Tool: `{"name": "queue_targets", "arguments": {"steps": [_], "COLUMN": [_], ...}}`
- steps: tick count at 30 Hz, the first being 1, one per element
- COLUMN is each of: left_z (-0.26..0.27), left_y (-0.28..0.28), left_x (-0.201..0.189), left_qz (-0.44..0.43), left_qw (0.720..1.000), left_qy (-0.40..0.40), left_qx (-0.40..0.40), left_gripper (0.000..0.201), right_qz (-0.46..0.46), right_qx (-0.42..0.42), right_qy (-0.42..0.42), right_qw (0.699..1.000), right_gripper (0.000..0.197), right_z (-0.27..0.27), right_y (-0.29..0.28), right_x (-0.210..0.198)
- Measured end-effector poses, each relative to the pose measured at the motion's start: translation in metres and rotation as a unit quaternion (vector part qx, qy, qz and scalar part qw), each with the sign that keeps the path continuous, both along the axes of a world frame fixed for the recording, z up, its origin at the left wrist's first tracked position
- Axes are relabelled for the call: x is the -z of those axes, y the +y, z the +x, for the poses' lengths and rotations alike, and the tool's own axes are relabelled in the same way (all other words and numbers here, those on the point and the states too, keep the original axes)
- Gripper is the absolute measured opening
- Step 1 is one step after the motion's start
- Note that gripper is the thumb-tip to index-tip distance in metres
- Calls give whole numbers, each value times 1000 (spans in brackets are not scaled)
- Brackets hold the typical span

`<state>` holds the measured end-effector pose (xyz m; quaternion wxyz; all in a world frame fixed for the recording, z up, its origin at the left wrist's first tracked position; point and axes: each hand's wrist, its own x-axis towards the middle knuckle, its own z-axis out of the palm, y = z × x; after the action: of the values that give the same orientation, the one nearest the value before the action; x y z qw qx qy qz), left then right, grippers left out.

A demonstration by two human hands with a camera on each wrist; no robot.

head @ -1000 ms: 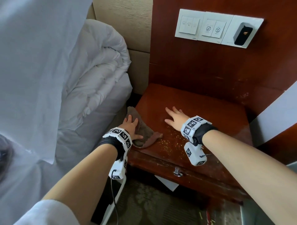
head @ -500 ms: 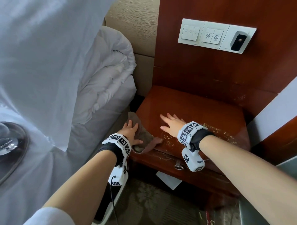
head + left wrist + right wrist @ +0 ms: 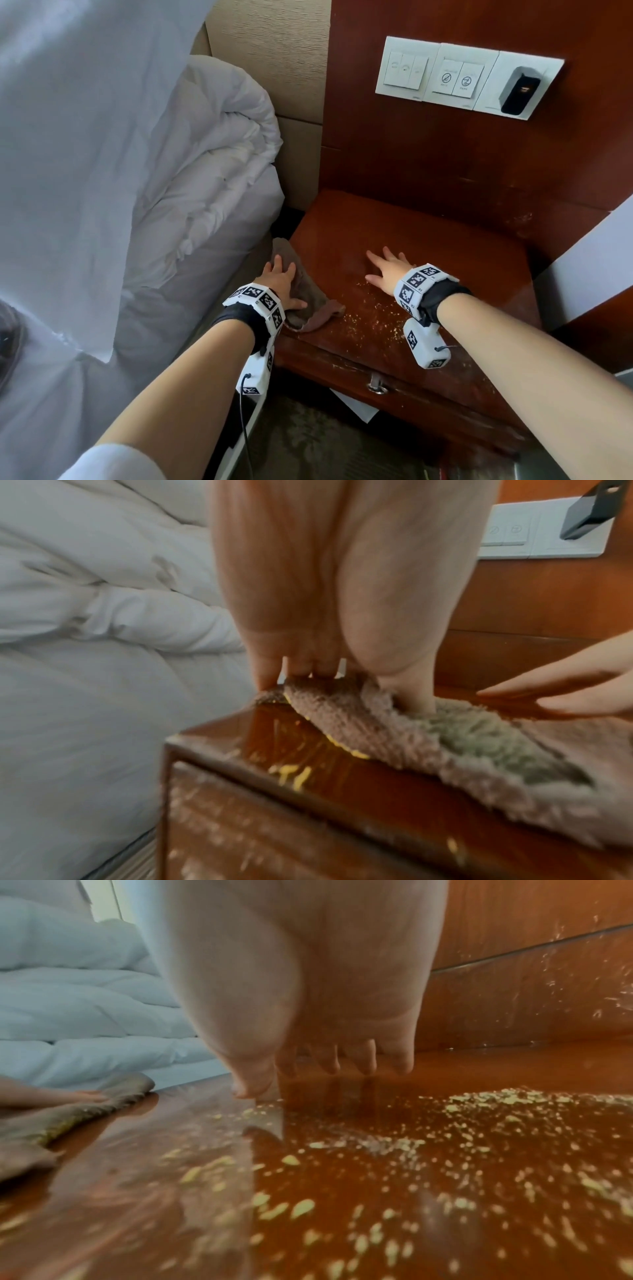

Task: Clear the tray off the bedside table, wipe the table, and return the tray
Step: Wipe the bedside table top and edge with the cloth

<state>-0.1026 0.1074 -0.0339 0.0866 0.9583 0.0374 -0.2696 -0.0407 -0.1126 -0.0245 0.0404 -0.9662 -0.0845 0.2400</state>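
A dark red wooden bedside table [image 3: 428,240] has yellow crumbs [image 3: 373,318] strewn over its front half. My left hand [image 3: 279,277] presses flat on a brown fluffy cloth [image 3: 311,308] at the table's front left corner, and part of the cloth hangs over the left edge. In the left wrist view the left hand [image 3: 342,656] has straight fingers and its thumb is sunk into the cloth [image 3: 428,739]. My right hand [image 3: 387,270] lies flat and spread on the bare wood, holding nothing, just behind the crumbs [image 3: 445,1137]. A dark round tray edge [image 3: 5,339] shows on the bed at far left.
A bed with a rumpled white duvet [image 3: 205,178] stands close to the table's left side. Behind the table, a wooden wall panel carries white switches [image 3: 459,77]. The table has a drawer with a metal pull [image 3: 376,385], and a white paper [image 3: 356,407] lies on the carpet below.
The head view swung left and back again. Both hands stay almost where they were, the left on the cloth at the front left corner, the right flat on the wood.
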Motion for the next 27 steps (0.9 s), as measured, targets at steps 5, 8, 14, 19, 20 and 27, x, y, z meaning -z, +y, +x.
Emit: {"name": "queue_targets", "arguments": {"steps": [5,8,14,19,20,27], "left_z": [33,52,90,118,123,146], "left_y": [-6,-8,-18,-28,-31,-53], "left_x": [0,2,1,2,1,-3], "left_qz": [3,1,6,21,22,20], "left_qw": [1000,1000,1000,1000,1000,1000], "left_qy": [1,-4,-8,-12,-12,-10], "left_qx": [9,13,16,14,14,-1], "left_gripper": [97,98,98,99,99,99], "right_qz": [-9,-23,-51,-47,-45,-21], "right_qx": [42,33,-7,-11,-12,-13], "right_qy": [6,18,51,68,73,84], "right_qw": [999,999,997,996,996,996], "right_gripper": [64,70,82,85,85,87], "right_z": [31,45,66,73,74,77], "right_y": [-14,-21,-21,-24,-24,-27], "right_x": [5,3,-5,-2,-2,-1]}}
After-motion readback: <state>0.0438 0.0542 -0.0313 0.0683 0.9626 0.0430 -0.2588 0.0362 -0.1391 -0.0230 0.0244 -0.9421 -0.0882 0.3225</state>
